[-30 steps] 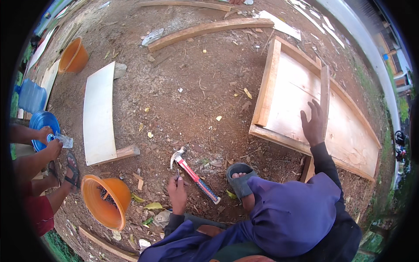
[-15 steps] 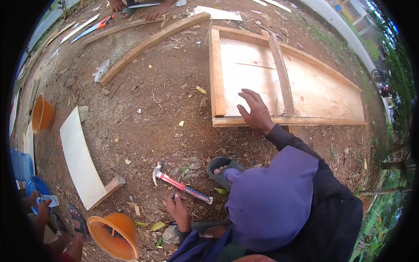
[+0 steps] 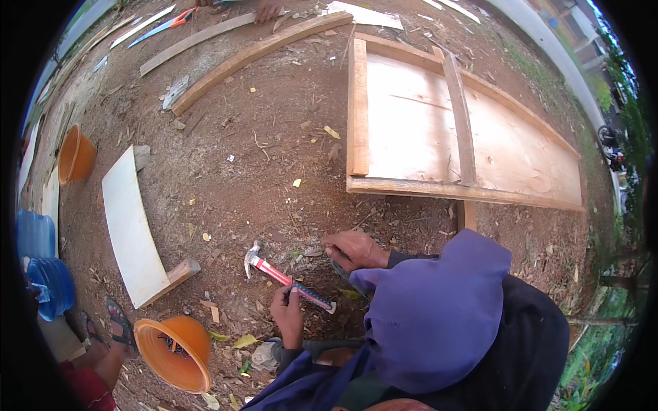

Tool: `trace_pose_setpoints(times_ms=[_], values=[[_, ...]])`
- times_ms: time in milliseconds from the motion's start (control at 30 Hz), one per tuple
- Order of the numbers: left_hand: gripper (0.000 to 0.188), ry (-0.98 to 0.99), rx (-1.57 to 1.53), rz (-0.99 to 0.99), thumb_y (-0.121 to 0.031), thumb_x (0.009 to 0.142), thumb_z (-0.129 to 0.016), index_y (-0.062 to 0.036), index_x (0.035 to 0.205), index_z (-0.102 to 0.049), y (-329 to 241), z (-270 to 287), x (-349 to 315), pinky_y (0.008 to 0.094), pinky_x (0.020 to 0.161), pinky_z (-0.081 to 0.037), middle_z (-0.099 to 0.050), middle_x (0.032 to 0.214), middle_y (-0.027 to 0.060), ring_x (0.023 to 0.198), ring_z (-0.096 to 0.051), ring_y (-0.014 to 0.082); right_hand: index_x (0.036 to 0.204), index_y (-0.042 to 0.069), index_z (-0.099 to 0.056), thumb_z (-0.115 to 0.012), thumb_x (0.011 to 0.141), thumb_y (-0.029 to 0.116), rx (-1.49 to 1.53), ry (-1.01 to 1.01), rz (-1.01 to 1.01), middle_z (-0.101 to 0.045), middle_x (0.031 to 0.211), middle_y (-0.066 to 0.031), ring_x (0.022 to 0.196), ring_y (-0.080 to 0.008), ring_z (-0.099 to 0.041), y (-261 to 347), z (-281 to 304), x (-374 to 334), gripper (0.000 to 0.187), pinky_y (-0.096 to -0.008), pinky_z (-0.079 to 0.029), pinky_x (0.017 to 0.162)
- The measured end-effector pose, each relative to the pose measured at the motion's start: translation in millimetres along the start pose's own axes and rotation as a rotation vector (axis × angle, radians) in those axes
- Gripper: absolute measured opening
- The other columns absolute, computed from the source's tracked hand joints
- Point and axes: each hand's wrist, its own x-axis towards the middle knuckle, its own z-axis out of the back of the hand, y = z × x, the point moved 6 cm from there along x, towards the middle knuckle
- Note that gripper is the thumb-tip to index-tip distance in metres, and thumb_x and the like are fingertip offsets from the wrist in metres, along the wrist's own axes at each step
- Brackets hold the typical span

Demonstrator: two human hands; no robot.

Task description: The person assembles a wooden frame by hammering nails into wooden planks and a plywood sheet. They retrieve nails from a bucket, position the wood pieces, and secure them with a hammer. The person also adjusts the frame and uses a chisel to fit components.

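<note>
A claw hammer point(image 3: 275, 272) with a red and dark blue handle lies on the dirt in front of me. My left hand point(image 3: 288, 318) is beside its handle, thumb and fingers pinched together. What they hold, if anything, is too small to make out. My right hand point(image 3: 356, 250) hovers low over the ground to the right of the hammer, fingers loosely bent and apart, with nothing visible in them. Beyond it rests a wooden panel point(image 3: 411, 137) with a raised timber frame and a crosspiece point(image 3: 460, 116). A purple cloth shape point(image 3: 432, 315) hides part of my right arm.
An orange bucket point(image 3: 199, 349) with small dark pieces inside leans at lower left, near another person's sandalled foot point(image 3: 120, 327). A pale board point(image 3: 130, 226) and second orange bucket point(image 3: 77, 156) are at left. A long timber point(image 3: 253, 65) lies ahead; another person's hand point(image 3: 267, 9) touches wood behind.
My right hand has left the framed panel and come down and left toward the ground near the hammer. My left hand has moved slightly up and right, against the hammer's handle.
</note>
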Motion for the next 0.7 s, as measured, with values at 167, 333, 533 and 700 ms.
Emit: trace_pose_setpoints(times_ms=[167, 333, 533, 700], values=[[0.015, -0.022, 0.159, -0.101, -0.01, 0.089, -0.07, 0.0029, 0.097, -0.07, -9, -13, 2, 0.0286, 0.068, -0.046, -0.061, 0.084, 0.0073, 0.074, -0.057, 0.0147, 0.106, 0.005, -0.065, -0.065, 0.089, 0.01, 0.177, 0.106, 0.095, -0.065, 0.106, -0.0152, 0.094, -0.0314, -0.067, 18, -43, -7, 0.018, -0.0399, -0.055, 0.078], [0.016, 0.081, 0.134, -0.083, -0.011, 0.091, -0.069, 0.0025, 0.098, -0.07, -23, -22, 0, 0.0279, 0.067, -0.046, -0.064, 0.085, 0.0064, 0.074, -0.057, 0.0108, 0.111, 0.005, -0.065, -0.065, 0.091, 0.011, 0.202, 0.318, -0.134, -0.063, 0.105, -0.0151, 0.093, -0.0315, -0.067, 31, -58, 3, 0.021, -0.0387, -0.055, 0.079], [0.018, 0.181, 0.076, -0.043, -0.011, 0.092, -0.068, 0.0022, 0.104, -0.069, -19, -33, -8, 0.0289, 0.07, -0.047, -0.065, 0.086, 0.0056, 0.075, -0.057, 0.0114, 0.116, 0.002, -0.064, -0.066, 0.092, 0.015, 0.263, 0.285, -0.081, -0.066, 0.106, -0.0159, 0.093, -0.0306, -0.068, 23, -65, -4, 0.027, -0.0386, -0.055, 0.079], [0.018, 0.122, 0.082, -0.058, -0.009, 0.093, -0.066, 0.003, 0.106, -0.068, -16, -29, -8, 0.0276, 0.071, -0.048, -0.067, 0.087, 0.0063, 0.077, -0.059, 0.0103, 0.113, 0.003, -0.065, -0.066, 0.091, 0.015, 0.292, 0.319, -0.239, -0.067, 0.107, -0.0163, 0.096, -0.0326, -0.067, 27, -62, -1, 0.026, -0.0389, -0.054, 0.082]])
